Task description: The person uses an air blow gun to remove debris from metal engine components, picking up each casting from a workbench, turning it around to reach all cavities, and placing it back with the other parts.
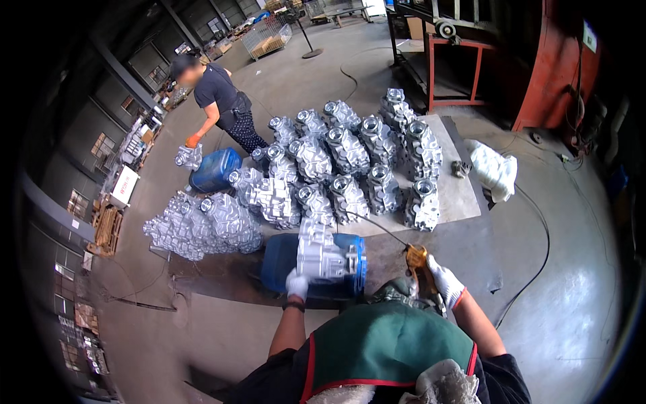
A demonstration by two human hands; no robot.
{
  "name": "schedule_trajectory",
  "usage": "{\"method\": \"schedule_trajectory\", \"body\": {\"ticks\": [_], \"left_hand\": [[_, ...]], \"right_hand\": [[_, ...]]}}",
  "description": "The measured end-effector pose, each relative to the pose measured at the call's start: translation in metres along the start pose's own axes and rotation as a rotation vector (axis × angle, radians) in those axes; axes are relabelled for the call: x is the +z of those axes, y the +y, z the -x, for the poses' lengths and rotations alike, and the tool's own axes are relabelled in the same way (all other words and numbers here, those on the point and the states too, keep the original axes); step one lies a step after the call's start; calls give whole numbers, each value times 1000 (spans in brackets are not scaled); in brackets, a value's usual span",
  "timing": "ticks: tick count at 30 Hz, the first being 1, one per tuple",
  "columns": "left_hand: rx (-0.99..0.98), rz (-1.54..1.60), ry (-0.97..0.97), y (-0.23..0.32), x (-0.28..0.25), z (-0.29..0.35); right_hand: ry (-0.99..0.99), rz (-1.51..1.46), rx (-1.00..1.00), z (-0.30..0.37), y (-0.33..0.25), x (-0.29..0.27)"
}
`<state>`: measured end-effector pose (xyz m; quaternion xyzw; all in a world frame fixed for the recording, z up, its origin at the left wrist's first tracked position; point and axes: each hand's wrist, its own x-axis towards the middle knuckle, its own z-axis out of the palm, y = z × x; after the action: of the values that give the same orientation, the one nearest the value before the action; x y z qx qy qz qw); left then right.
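A silver metal housing casting (317,254) rests on a blue plastic drum (279,259) lying on its side in front of me. My left hand (297,284), in a white knit glove, grips the casting's near left edge. To the right, my right hand (445,277), also white-gloved, is closed around a yellow power tool (416,258) with a dark cable running from its far end. The tool is held apart from the casting, and its lower part is partly hidden by my body. I cannot make out its working tip.
Beyond the drum, several similar castings (348,149) stand in rows on a grey sheet (461,195); more are piled at left (202,225). A co-worker (225,101) handles a casting beside another blue drum (215,168). A white sack (493,170), floor cables and red machinery (558,74) are at right.
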<state>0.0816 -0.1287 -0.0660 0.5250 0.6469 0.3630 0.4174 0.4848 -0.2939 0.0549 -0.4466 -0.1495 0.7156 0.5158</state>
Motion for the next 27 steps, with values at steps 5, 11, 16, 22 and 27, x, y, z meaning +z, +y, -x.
{"method": "schedule_trajectory", "body": {"ticks": [5, 11, 16, 22, 27], "left_hand": [[473, -998, -87, 130, 49, -59], [504, -1224, -227, 156, 70, -53], [564, -1365, -279, 160, 92, -56], [575, -1450, -319, 166, 108, -61], [552, -1475, -351, 180, 115, -46]], "right_hand": [[183, 356, -110, -29, -22, -5], [92, 145, 96, 15, -7, -26], [62, -10, 138, 63, 12, -58], [-31, -55, 398, 58, 36, -85], [-40, -263, 355, 54, 35, -65]]}}
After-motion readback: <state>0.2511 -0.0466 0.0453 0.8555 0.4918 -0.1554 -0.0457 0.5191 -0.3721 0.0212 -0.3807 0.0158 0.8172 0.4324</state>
